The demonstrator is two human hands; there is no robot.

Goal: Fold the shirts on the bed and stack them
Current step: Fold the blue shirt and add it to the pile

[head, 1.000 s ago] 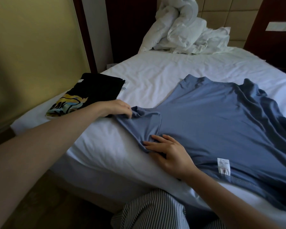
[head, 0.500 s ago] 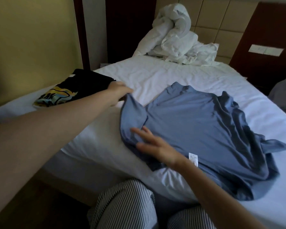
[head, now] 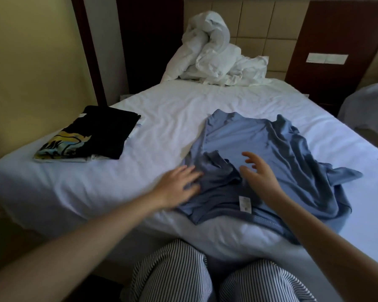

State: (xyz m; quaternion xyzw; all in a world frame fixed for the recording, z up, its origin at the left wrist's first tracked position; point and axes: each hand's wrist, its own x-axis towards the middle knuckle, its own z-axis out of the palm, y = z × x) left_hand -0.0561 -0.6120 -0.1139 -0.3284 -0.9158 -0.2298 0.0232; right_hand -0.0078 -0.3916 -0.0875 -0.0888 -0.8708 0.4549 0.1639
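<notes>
A blue shirt (head: pixel 260 149) lies spread on the white bed (head: pixel 172 118), its left sleeve folded inward over the body and its right side rumpled. A white label shows near the hem. My left hand (head: pixel 179 186) lies flat with straight fingers on the shirt's left edge. Above the shirt's middle hovers my right hand (head: pixel 258 173), fingers spread and loosely bent, holding nothing. A folded black shirt with a yellow print (head: pixel 92 136) tops a small stack at the bed's left side.
A bundled white duvet (head: pixel 214 55) sits at the head of the bed. A yellow wall runs along the left. Another bed's corner (head: pixel 367 110) shows at the right. My striped trousers (head: pixel 172 277) press against the near edge.
My left hand carried the sleeve over onto the shirt, let go and now lies flat at the left edge. My right hand lifted off the cloth.
</notes>
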